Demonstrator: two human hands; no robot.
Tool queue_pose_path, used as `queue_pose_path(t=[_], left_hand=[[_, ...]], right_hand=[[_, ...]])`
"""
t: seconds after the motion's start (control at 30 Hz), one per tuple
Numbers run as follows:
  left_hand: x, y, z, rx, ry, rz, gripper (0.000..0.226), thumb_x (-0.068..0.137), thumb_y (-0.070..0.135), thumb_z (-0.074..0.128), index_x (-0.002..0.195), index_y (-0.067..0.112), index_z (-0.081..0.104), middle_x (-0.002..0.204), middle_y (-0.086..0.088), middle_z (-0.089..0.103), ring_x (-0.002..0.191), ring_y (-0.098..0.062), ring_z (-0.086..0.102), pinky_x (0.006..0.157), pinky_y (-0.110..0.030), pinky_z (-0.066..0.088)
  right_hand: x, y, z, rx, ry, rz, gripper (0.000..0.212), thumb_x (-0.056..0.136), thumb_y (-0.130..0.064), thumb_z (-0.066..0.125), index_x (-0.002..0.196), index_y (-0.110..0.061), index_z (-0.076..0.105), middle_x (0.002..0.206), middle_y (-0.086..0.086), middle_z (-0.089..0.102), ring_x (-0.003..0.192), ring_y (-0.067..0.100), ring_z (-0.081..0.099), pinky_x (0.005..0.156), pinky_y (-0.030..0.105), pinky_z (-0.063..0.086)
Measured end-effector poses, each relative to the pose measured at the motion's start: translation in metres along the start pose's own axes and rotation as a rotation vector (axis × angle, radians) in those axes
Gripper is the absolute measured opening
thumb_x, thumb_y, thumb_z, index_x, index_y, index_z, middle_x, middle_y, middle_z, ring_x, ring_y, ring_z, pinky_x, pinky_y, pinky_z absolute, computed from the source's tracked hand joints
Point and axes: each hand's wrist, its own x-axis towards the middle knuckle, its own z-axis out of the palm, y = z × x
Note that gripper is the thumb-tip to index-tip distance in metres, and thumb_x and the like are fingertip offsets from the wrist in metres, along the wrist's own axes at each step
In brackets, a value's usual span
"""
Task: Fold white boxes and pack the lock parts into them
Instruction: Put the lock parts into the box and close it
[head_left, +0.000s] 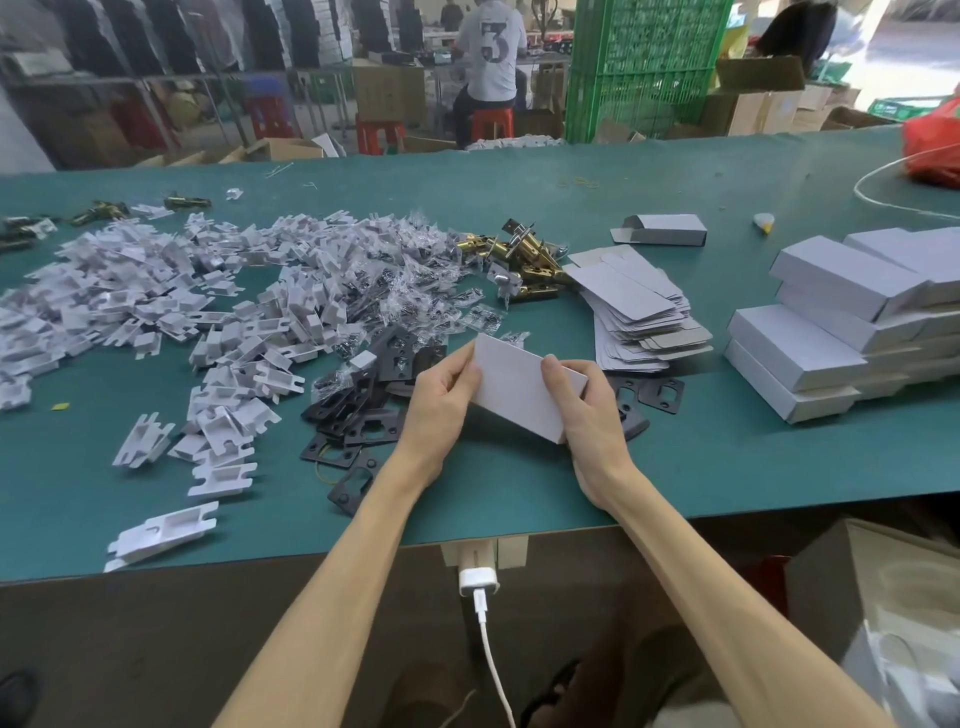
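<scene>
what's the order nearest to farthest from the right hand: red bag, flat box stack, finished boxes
1. flat box stack, just beyond the right hand holding the box
2. finished boxes, farther right
3. red bag, far right corner

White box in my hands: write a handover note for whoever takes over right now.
Left hand and right hand each grip an end of one folded white box above the table; its contents cannot be seen.
Flat box blanks lie stacked right of it; done: closed boxes stacked far right.
Black plates, white inserts, screw bags and brass latches lie loose to the left and behind.
Left: many blanks and parts still to pack.
</scene>
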Motion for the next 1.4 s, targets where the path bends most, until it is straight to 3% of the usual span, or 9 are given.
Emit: queue_pose_path(t=[0.17,0.43,0.7,0.8,0.93,1.03,1.17,1.3,1.4], left_hand=[[-0.001,0.003,-0.001,-0.013,0.009,-0.027,0.035,0.108,0.016,0.056,0.142,0.021,0.061,0.129,0.009,0.073,0.116,-0.007,0.066,0.107,-0.035,0.052],[-0.003,0.008,0.001,0.070,-0.049,-0.020,0.044,0.106,0.014,0.058,0.150,0.016,0.054,0.127,0.027,0.068,0.117,0.005,0.062,0.104,-0.021,0.049],[-0.003,0.007,-0.001,0.095,-0.055,-0.015,0.045,0.107,0.022,0.057,0.150,0.033,0.051,0.134,0.007,0.068,0.106,0.000,0.062,0.093,-0.021,0.051],[-0.002,0.007,-0.001,0.083,-0.024,-0.024,0.044,0.109,0.020,0.054,0.152,0.027,0.051,0.137,0.003,0.067,0.109,-0.005,0.064,0.100,-0.030,0.053],[-0.003,0.006,-0.002,0.066,0.022,-0.059,0.032,0.110,0.012,0.048,0.138,0.007,0.062,0.125,-0.011,0.070,0.109,-0.021,0.064,0.108,-0.059,0.048],[-0.002,0.005,-0.002,0.076,0.054,-0.076,0.029,0.110,0.010,0.047,0.133,0.002,0.063,0.115,-0.010,0.071,0.104,-0.021,0.063,0.107,-0.063,0.047],[-0.003,0.008,0.001,0.082,0.068,-0.042,0.028,0.110,0.011,0.048,0.133,0.007,0.065,0.121,-0.008,0.072,0.112,-0.029,0.066,0.104,-0.052,0.052],[-0.005,0.009,0.001,0.092,0.094,0.009,0.026,0.107,0.012,0.055,0.128,0.021,0.066,0.117,0.010,0.072,0.103,-0.002,0.065,0.087,-0.020,0.051],[-0.004,0.009,0.000,0.044,0.087,-0.011,0.026,0.105,0.012,0.059,0.127,0.021,0.069,0.118,0.010,0.073,0.099,0.004,0.066,0.085,-0.017,0.052]], right_hand=[[0.000,-0.001,0.000,0.029,0.035,0.010,0.036,0.095,-0.053,0.064,0.106,-0.019,0.055,0.101,0.004,0.063,0.086,0.013,0.062,0.076,0.035,0.053],[0.000,-0.002,0.001,0.031,0.052,0.026,0.035,0.096,-0.051,0.062,0.104,-0.019,0.052,0.102,0.006,0.062,0.090,0.017,0.061,0.083,0.042,0.054],[-0.001,-0.003,0.003,-0.064,-0.017,0.000,0.036,0.097,-0.052,0.060,0.115,-0.024,0.047,0.112,0.004,0.060,0.091,0.008,0.063,0.078,0.029,0.056],[-0.002,-0.003,0.004,-0.122,-0.056,-0.024,0.051,0.096,-0.047,0.065,0.133,-0.025,0.037,0.112,-0.003,0.062,0.085,-0.005,0.064,0.071,0.014,0.051],[-0.002,-0.005,0.009,-0.264,-0.101,-0.083,0.080,0.091,-0.040,0.073,0.148,-0.020,0.021,0.123,0.007,0.054,0.107,0.016,0.061,0.090,0.021,0.049],[-0.005,-0.007,0.012,-0.337,-0.114,-0.113,0.088,0.088,-0.036,0.077,0.150,-0.016,0.018,0.128,0.009,0.045,0.117,0.021,0.054,0.099,0.026,0.045],[-0.010,-0.008,0.013,-0.411,-0.036,-0.245,0.089,0.082,-0.040,0.082,0.147,-0.013,0.028,0.132,0.005,0.038,0.124,0.017,0.043,0.104,0.024,0.038],[-0.021,-0.005,0.018,-0.967,-0.011,-0.567,0.091,0.079,-0.056,0.078,0.148,-0.011,0.041,0.142,0.007,0.042,0.133,0.025,0.035,0.111,0.038,0.027],[-0.024,-0.002,0.021,-1.195,-0.049,-0.612,0.080,0.089,-0.050,0.068,0.154,-0.015,0.036,0.147,0.012,0.040,0.135,0.033,0.036,0.110,0.044,0.025]])
